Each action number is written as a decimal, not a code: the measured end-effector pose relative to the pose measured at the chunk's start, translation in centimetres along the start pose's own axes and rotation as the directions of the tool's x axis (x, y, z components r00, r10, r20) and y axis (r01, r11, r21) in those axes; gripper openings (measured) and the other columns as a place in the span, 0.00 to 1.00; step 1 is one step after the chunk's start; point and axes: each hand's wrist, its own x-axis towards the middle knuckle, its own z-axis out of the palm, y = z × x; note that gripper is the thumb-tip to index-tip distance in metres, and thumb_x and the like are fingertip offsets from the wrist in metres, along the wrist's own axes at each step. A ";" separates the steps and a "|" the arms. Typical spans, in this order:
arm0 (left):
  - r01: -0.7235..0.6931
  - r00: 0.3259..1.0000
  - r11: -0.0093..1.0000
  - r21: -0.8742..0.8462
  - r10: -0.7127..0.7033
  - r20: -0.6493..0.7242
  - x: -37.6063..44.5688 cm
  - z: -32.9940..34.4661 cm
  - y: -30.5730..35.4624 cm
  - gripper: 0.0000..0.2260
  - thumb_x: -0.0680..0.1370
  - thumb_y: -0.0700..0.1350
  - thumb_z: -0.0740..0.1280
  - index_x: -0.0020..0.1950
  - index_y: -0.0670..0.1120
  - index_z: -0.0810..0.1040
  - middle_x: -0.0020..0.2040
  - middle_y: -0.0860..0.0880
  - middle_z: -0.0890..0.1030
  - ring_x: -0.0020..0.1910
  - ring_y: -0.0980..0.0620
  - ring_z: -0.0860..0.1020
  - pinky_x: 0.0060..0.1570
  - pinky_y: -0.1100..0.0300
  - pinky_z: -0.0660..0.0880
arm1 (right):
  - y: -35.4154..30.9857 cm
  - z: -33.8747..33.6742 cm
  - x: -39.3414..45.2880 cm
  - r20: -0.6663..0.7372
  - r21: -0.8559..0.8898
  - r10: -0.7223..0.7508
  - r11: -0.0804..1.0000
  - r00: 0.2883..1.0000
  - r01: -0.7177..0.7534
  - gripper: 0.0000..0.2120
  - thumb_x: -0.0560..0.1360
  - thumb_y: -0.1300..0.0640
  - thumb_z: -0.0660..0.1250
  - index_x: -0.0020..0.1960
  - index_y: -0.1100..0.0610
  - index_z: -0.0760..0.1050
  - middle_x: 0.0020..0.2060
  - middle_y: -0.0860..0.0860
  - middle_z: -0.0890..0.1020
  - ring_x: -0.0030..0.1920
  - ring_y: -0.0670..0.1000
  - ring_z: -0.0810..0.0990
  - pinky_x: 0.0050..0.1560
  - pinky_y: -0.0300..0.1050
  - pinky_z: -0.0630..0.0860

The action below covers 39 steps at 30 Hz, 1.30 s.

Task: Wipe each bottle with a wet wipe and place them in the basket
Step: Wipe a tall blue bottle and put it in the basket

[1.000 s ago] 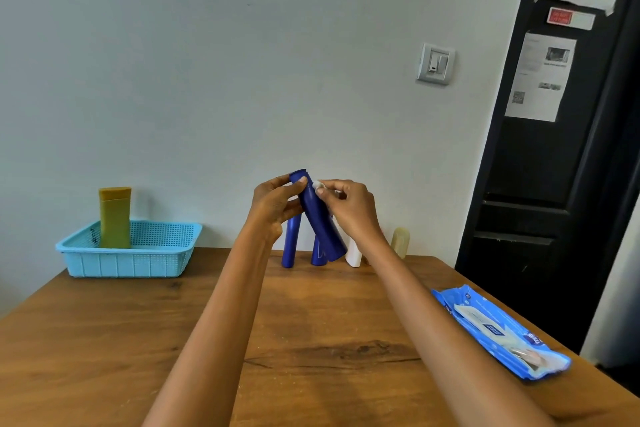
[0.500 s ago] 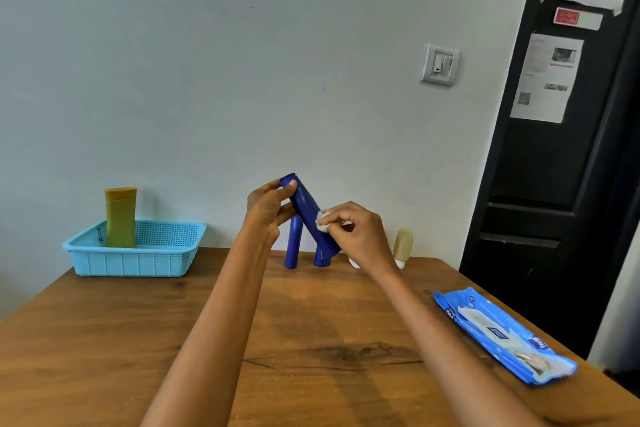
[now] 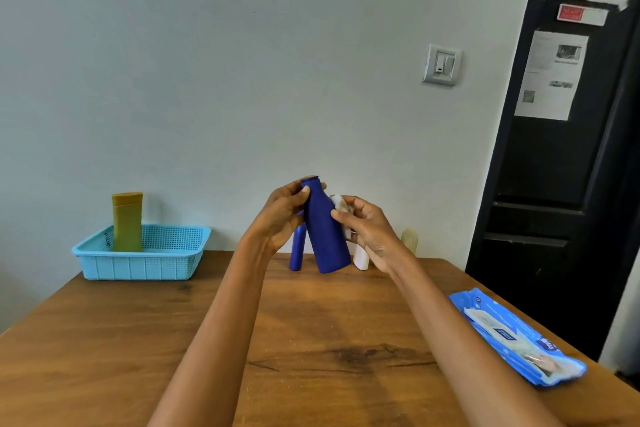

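Above the middle of the table (image 3: 104,340), the left hand (image 3: 280,218) grips the neck of the dark blue bottle (image 3: 323,232). The right hand (image 3: 370,229) presses a white wipe (image 3: 341,206) on its side. The basket (image 3: 142,253) stands at the far left edge; wood between is bare.

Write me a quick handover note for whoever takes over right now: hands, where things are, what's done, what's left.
Left hand grips the neck of the dark blue bottle, held above the table.
Right hand presses a wet wipe on its side.
Done: yellow bottle stands in the basket.
Left: finish this one, basket it; then the blue, white and beige bottles by the wall.
Wipes pack lies at right.
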 end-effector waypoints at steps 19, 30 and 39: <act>-0.004 0.924 0.920 0.392 0.153 -0.351 1.0 2.6 -1.5 0.10 0.76 0.44 0.69 0.56 0.44 0.80 0.50 0.46 0.83 0.47 0.51 0.80 0.47 0.58 0.78 | 0.8 2.0 0.9 -0.331 0.018 -0.123 0.990 0.936 0.137 0.16 0.74 0.62 0.70 0.62 0.58 0.77 0.51 0.52 0.82 0.54 0.50 0.80 0.54 0.44 0.79; -0.002 0.986 0.941 0.340 0.060 -0.158 0.2 2.8 -1.4 0.12 0.76 0.46 0.69 0.54 0.40 0.77 0.40 0.48 0.81 0.36 0.57 0.81 0.30 0.70 0.75 | 0.7 3.2 -0.3 -0.375 -0.301 -0.356 0.920 0.856 0.251 0.13 0.79 0.58 0.62 0.63 0.57 0.76 0.56 0.50 0.80 0.51 0.42 0.77 0.46 0.24 0.73; 0.054 0.997 0.998 0.010 -0.054 -0.058 0.0 1.8 -1.5 0.13 0.76 0.41 0.67 0.60 0.38 0.76 0.47 0.43 0.82 0.45 0.46 0.81 0.44 0.57 0.80 | -1.2 2.5 3.0 -0.380 -0.185 -0.164 0.978 0.910 0.099 0.09 0.76 0.52 0.68 0.54 0.55 0.77 0.50 0.51 0.82 0.50 0.51 0.82 0.53 0.50 0.80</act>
